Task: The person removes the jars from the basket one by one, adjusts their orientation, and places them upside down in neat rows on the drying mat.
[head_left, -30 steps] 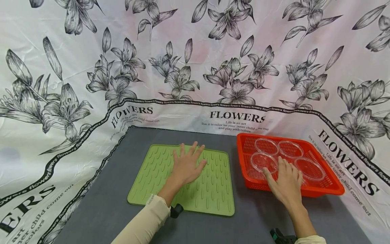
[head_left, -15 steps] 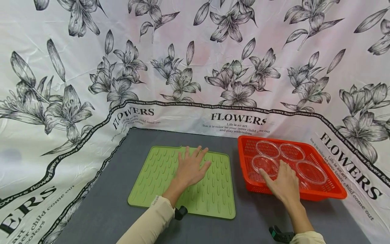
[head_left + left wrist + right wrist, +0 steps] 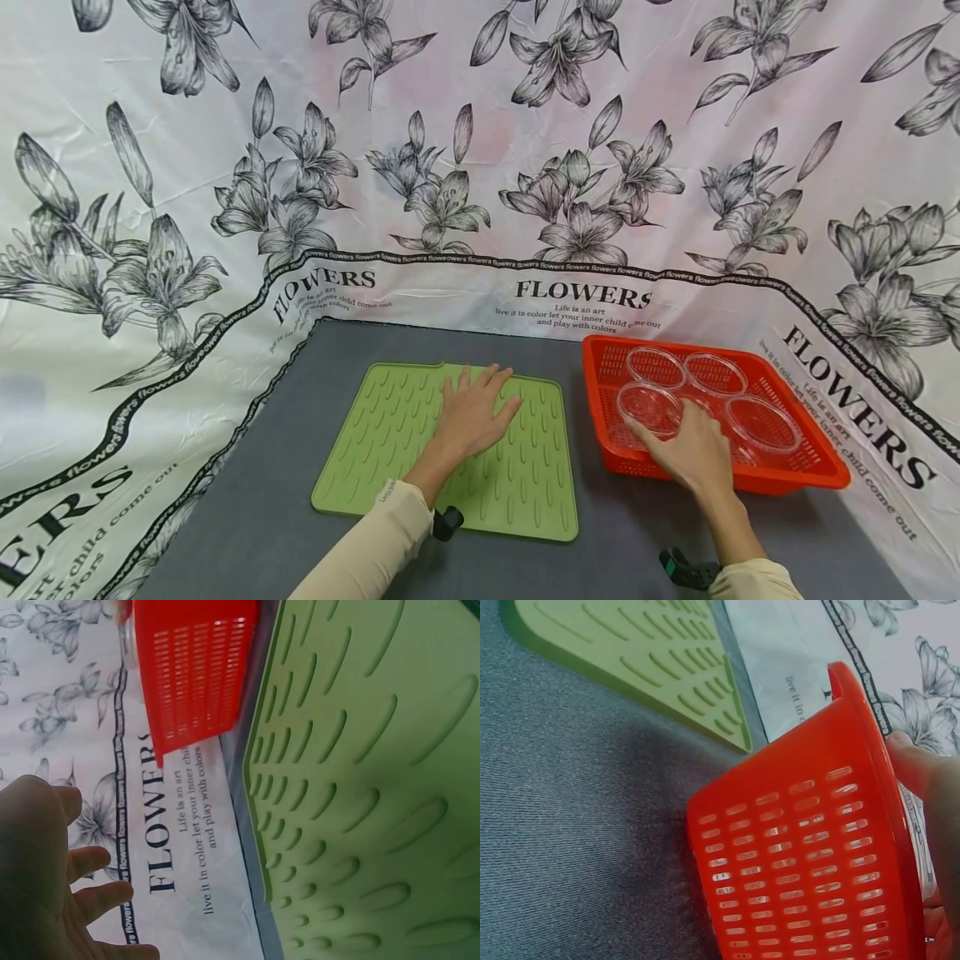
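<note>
My right hand (image 3: 697,450) is over the front of the red plastic basket (image 3: 813,475). Its thumb and bent fingers straddle the front-left clear round dish (image 3: 645,404), fingertips right at its rim. In the right wrist view the thumb (image 3: 911,761) shows above the basket's rim; most of the fingers are hidden behind its wall. More clear round dishes lie in the basket, one of them (image 3: 763,423) just right of this hand. My left hand (image 3: 468,421) hovers with spread fingers over the green ridged mat (image 3: 375,450), holding nothing.
The dark grey table (image 3: 262,500) carries the mat at the centre and the basket at the right. A white flower-printed cloth (image 3: 480,287) hangs behind and along both sides.
My right hand has shifted left and down toward the front-left dish, its fingers bending more. The left hand has drifted slightly right above the mat. The dishes stay in place.
</note>
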Motion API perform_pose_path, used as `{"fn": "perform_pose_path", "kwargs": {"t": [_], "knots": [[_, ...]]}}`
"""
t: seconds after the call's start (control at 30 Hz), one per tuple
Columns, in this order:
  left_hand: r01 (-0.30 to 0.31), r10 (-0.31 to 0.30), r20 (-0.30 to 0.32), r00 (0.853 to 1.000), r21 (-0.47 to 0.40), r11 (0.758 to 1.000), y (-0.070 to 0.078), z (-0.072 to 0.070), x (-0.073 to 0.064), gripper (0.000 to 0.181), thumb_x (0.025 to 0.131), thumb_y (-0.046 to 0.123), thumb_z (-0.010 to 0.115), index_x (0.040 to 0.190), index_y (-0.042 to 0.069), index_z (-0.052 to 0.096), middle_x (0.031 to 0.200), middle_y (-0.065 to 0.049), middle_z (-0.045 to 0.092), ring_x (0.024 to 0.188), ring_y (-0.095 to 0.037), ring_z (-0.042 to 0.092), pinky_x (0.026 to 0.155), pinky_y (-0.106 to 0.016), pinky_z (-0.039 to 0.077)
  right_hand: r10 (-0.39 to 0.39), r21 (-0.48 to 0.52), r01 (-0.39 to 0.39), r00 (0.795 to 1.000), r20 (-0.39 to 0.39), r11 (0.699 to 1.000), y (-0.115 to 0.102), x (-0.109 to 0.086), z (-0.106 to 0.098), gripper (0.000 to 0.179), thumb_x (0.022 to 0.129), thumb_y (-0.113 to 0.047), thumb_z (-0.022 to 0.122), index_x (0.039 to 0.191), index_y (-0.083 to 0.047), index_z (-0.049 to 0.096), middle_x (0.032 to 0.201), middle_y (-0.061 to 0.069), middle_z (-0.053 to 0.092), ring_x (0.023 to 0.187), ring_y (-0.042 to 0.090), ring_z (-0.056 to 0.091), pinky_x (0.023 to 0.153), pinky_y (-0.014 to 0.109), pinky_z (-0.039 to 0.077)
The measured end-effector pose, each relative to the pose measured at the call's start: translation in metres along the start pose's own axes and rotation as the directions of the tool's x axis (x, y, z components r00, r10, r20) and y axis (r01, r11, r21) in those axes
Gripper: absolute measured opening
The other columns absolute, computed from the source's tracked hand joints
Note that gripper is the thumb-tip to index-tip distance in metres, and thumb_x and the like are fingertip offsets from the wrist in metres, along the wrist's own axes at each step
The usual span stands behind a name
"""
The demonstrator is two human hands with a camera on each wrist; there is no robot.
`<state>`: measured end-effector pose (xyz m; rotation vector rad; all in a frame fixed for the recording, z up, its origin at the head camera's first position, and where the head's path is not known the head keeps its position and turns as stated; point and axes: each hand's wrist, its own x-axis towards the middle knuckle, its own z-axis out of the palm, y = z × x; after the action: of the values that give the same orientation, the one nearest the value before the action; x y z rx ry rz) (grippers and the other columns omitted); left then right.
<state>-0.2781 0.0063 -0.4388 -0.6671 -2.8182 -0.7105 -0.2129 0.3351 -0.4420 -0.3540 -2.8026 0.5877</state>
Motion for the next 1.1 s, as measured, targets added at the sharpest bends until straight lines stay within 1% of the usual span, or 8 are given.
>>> {"fn": "perform_pose_path", "kwargs": {"t": [0.13,0.23,0.37,0.47,0.7,0.9,1.0,1.1], "knots": [[0.009,-0.009,0.016,1.000,-0.020,1.000,0.003,0.003,-0.001,0.056,0.107,0.051,0.040,0.157,0.025,0.040,0.165,-0.004,0.037,0.152,-0.050,0.024,0.119,-0.077,0.014,0.012,0.031,-0.013,0.999,0.039,0.999,0.000,0.002,-0.002,0.116,0.082,-0.075,0.065,0.151,0.011,0.032,0.146,0.039,0.043,0.125,0.057,0.046,0.105,0.074,0.039],[0.015,-0.014,0.026,1.000,-0.011,1.000,0.005,0.005,-0.001,0.055,0.107,0.050,0.041,0.157,0.026,0.041,0.165,-0.004,0.037,0.152,-0.049,0.025,0.119,-0.076,0.016,0.015,0.045,-0.018,0.997,0.070,0.999,0.000,0.002,-0.004,0.117,0.081,-0.075,0.065,0.152,0.012,0.030,0.146,0.040,0.043,0.125,0.058,0.047,0.104,0.074,0.040],[0.003,-0.002,0.024,1.000,-0.029,1.000,0.008,0.009,-0.001,0.054,0.106,0.049,0.044,0.155,0.025,0.044,0.164,-0.004,0.039,0.152,-0.049,0.027,0.118,-0.076,0.019,0.028,0.058,-0.034,0.994,0.106,0.998,0.001,0.002,-0.005,0.120,0.081,-0.076,0.065,0.153,0.011,0.026,0.147,0.039,0.041,0.126,0.058,0.048,0.103,0.073,0.042],[-0.010,0.011,0.021,1.000,-0.055,0.998,0.011,0.010,-0.002,0.054,0.106,0.049,0.046,0.154,0.025,0.045,0.163,-0.005,0.041,0.151,-0.050,0.028,0.116,-0.077,0.020,0.038,0.069,-0.046,0.993,0.114,0.997,0.003,0.002,-0.004,0.121,0.081,-0.077,0.065,0.154,0.010,0.025,0.148,0.038,0.042,0.126,0.057,0.049,0.103,0.073,0.043],[-0.034,0.035,0.012,0.999,-0.075,0.997,0.018,0.011,-0.002,0.055,0.105,0.051,0.047,0.155,0.028,0.044,0.163,-0.003,0.041,0.152,-0.047,0.028,0.117,-0.075,0.021,0.042,0.099,-0.050,0.996,0.079,0.994,0.007,0.001,-0.002,0.118,0.080,-0.076,0.067,0.154,0.008,0.028,0.147,0.036,0.044,0.127,0.055,0.049,0.104,0.071,0.043],[-0.072,0.069,-0.032,0.997,-0.108,0.992,0.026,0.008,-0.001,0.053,0.105,0.048,0.050,0.153,0.026,0.047,0.160,-0.004,0.045,0.148,-0.046,0.036,0.115,-0.072,0.030,0.052,0.180,-0.063,0.997,0.063,0.982,0.002,-0.002,-0.009,0.118,0.080,-0.072,0.071,0.155,0.006,0.024,0.150,0.035,0.041,0.130,0.052,0.046,0.106,0.071,0.042],[-0.092,0.086,-0.054,0.995,-0.117,0.989,0.029,0.006,0.000,0.053,0.104,0.046,0.051,0.152,0.025,0.048,0.159,-0.005,0.047,0.146,-0.043,0.040,0.114,-0.068,0.034,0.039,0.215,-0.042,0.999,0.018,0.976,-0.003,-0.003,-0.014,0.117,0.081,-0.069,0.072,0.157,0.004,0.022,0.152,0.035,0.040,0.133,0.052,0.044,0.107,0.071,0.041],[-0.108,0.099,-0.077,0.992,-0.126,0.986,0.032,0.004,0.002,0.052,0.104,0.045,0.052,0.152,0.025,0.049,0.157,-0.005,0.049,0.145,-0.039,0.043,0.114,-0.064,0.037,0.003,0.249,0.009,0.999,-0.048,0.969,-0.009,-0.004,-0.021,0.113,0.082,-0.064,0.075,0.156,0.004,0.024,0.150,0.034,0.042,0.131,0.051,0.046,0.105,0.070,0.043]]}}
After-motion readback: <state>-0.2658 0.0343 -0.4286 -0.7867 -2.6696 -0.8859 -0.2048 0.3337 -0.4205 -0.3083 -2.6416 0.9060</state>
